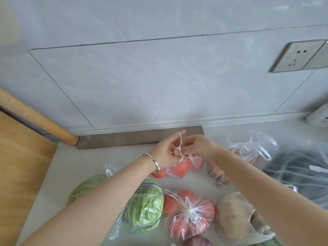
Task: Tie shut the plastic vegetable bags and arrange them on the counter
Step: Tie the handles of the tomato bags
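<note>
My left hand (pixel 166 150) and my right hand (pixel 198 145) meet above a clear bag of tomatoes (pixel 179 168) near the back of the counter. Both pinch its thin handle strips, which loop around my left fingers. Nearer me lies a second tomato bag (pixel 189 213) with a knotted top. To its left sits a bag of green beans (pixel 143 208), and to its right a bag of potatoes (pixel 237 219). Under my right forearm lies a bag of brownish vegetables (pixel 217 175).
A bag of dark vegetables (pixel 298 173) and another clear bag (pixel 248 148) lie at the right. A wooden board (pixel 19 166) and a rolling pin (pixel 35 118) stand at the left. A dark strip (pixel 124 137) runs along the wall, which carries a socket (pixel 298 55).
</note>
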The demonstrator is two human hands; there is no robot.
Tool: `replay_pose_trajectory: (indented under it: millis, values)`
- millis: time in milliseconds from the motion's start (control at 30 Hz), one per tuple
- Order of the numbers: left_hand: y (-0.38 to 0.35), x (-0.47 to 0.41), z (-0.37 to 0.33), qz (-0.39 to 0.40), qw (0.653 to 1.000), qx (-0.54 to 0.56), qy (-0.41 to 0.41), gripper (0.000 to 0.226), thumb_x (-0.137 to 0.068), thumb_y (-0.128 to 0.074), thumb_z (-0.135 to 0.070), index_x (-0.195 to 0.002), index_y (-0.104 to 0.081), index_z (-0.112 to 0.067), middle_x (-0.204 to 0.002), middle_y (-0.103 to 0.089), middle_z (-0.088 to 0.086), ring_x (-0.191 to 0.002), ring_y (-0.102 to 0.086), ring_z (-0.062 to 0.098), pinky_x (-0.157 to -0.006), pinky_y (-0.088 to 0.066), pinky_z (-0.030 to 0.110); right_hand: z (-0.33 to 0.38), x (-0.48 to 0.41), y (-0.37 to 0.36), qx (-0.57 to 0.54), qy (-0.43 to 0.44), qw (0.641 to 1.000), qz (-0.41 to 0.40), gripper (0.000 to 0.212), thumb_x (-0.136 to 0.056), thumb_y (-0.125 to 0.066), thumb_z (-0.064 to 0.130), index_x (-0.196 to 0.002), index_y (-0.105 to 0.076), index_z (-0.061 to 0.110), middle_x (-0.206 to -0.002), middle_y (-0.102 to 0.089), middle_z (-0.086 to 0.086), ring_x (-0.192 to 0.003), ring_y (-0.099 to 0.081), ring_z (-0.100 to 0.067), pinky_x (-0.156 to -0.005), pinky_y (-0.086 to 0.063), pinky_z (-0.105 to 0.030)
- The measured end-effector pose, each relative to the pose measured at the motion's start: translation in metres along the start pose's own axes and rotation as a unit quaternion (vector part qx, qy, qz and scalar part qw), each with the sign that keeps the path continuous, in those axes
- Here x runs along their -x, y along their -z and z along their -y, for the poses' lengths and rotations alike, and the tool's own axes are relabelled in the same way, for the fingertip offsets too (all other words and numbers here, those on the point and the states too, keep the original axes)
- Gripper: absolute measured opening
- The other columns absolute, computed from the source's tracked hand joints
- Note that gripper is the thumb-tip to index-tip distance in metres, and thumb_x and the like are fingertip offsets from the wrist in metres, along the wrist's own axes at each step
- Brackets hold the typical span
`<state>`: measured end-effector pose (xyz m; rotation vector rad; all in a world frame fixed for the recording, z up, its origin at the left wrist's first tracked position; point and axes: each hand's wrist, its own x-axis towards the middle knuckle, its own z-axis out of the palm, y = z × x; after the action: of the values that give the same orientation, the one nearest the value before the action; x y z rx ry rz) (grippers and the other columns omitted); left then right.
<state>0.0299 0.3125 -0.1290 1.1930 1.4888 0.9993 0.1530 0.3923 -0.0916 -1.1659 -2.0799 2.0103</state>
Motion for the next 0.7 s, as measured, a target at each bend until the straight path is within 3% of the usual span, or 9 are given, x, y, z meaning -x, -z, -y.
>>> replay_pose_trajectory:
  millis: [100,200,267,333,400,467,567,633,700]
  values:
    - [0.001,-0.01,0.006,-0.083,0.992,-0.093,0.0,0.04,-0.067,-0.073,-0.018,-0.103,-0.057,-0.021,-0.087,-0.055,-0.012,-0.078,-0.055,0.0,-0.075,-0.047,0.022,-0.004,-0.016,0.003,0.082,-0.027,0.995,-0.054,0.015,-0.073,-0.069,0.014,-0.064,-0.057,0.013,-0.06,-0.046,0.001,-0.055,-0.041,-0.01,-0.053,-0.035,-0.018]
    - [0.018,-0.011,0.011,-0.113,0.975,-0.192,0.0,0.031,-0.072,-0.074,-0.027,-0.101,-0.064,-0.03,-0.071,-0.05,-0.004,-0.064,-0.044,0.006,-0.062,-0.038,0.014,-0.014,-0.033,0.013,0.101,-0.058,0.987,-0.11,0.039,-0.073,-0.071,0.028,-0.054,-0.039,0.018,-0.055,-0.032,0.003,-0.049,-0.029,-0.011,-0.046,-0.022,-0.021]
    - [0.035,-0.005,0.022,-0.095,0.958,-0.267,0.033,0.025,-0.072,-0.072,-0.04,-0.093,-0.069,-0.028,-0.066,-0.048,-0.006,-0.071,-0.043,0.007,-0.069,-0.037,0.019,-0.024,-0.04,0.025,0.04,-0.109,0.985,-0.129,0.038,-0.078,-0.068,0.034,-0.056,-0.042,0.018,-0.053,-0.033,0.003,-0.045,-0.027,-0.012,-0.042,-0.02,-0.02]
    - [0.053,0.004,0.034,-0.031,0.935,-0.349,0.052,0.018,-0.075,-0.065,-0.049,-0.068,-0.065,-0.032,-0.061,-0.046,-0.009,-0.073,-0.043,0.009,-0.078,-0.041,0.026,-0.039,-0.045,0.036,-0.018,-0.168,0.976,-0.139,0.03,-0.081,-0.066,0.03,-0.062,-0.049,0.015,-0.054,-0.038,0.001,-0.041,-0.028,-0.011,-0.035,-0.021,-0.017]
    - [0.07,0.015,0.043,0.027,0.908,-0.415,0.056,0.032,-0.076,-0.058,-0.054,-0.054,-0.054,-0.032,-0.067,-0.055,-0.008,-0.08,-0.047,0.009,-0.084,-0.043,0.029,-0.053,-0.051,0.041,-0.054,-0.211,0.965,-0.148,0.027,-0.082,-0.065,0.021,-0.061,-0.051,0.012,-0.054,-0.041,-0.001,-0.033,-0.029,-0.008,-0.032,-0.018,-0.013]
    - [0.081,0.022,0.053,0.048,0.876,-0.479,-0.04,0.041,-0.077,-0.05,-0.055,-0.051,-0.051,-0.024,-0.063,-0.059,-0.011,-0.085,-0.051,0.011,-0.078,-0.044,0.026,-0.061,-0.061,0.04,-0.104,-0.228,0.954,-0.162,0.026,-0.083,-0.063,0.013,-0.061,-0.051,0.01,-0.053,-0.04,-0.003,-0.024,-0.029,-0.005,-0.029,-0.018,-0.009]
    - [0.089,0.022,0.072,0.044,0.793,-0.566,-0.223,0.038,-0.079,-0.05,-0.04,-0.048,-0.05,-0.02,-0.052,-0.053,-0.012,-0.077,-0.052,0.01,-0.069,-0.047,0.021,-0.068,-0.083,0.037,-0.166,-0.242,0.937,-0.19,0.023,-0.084,-0.058,0.004,-0.063,-0.049,0.008,-0.048,-0.039,-0.002,-0.021,-0.029,-0.004,-0.03,-0.02,-0.007]
    - [0.091,0.02,0.078,0.06,0.771,-0.577,-0.26,0.033,-0.079,-0.05,-0.036,-0.05,-0.056,-0.023,-0.055,-0.055,-0.014,-0.081,-0.048,0.006,-0.072,-0.045,0.02,-0.075,-0.091,0.038,-0.214,-0.271,0.916,-0.204,0.025,-0.085,-0.052,-0.001,-0.062,-0.047,0.009,-0.034,-0.038,0.002,-0.02,-0.027,-0.003,-0.029,-0.021,-0.006]
    - [0.091,0.017,0.084,0.072,0.77,-0.584,-0.246,0.033,-0.08,-0.048,-0.035,-0.051,-0.059,-0.023,-0.057,-0.058,-0.015,-0.082,-0.049,0.006,-0.074,-0.044,0.019,-0.086,-0.095,0.04,-0.274,-0.305,0.889,-0.204,0.029,-0.087,-0.048,0.0,-0.059,-0.043,0.01,-0.025,-0.034,0.005,-0.018,-0.025,-0.004,-0.027,-0.022,-0.005]
